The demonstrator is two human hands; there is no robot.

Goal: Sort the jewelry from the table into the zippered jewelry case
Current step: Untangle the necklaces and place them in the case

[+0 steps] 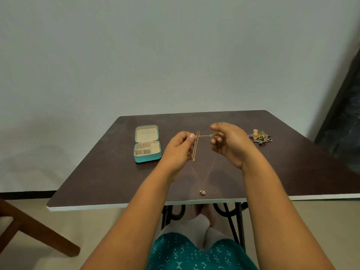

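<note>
A thin gold necklace [204,135] is stretched between my two hands above the table, its chain drooping in a V down to a small pendant [202,192] near the front edge. My left hand [178,149] pinches one end and my right hand [228,142] pinches the other. A thicker gold chain [195,150] lies straight on the table between my hands. The teal zippered jewelry case [147,155] sits open to the left, its beige compartments looking empty. A heap of mixed jewelry [260,137] rests to the right of my right hand.
The dark brown table [109,172] has a white front edge and black metal legs beneath. A wooden chair part [35,228] stands at the lower left. A dark object leans against the wall at the far right [342,114].
</note>
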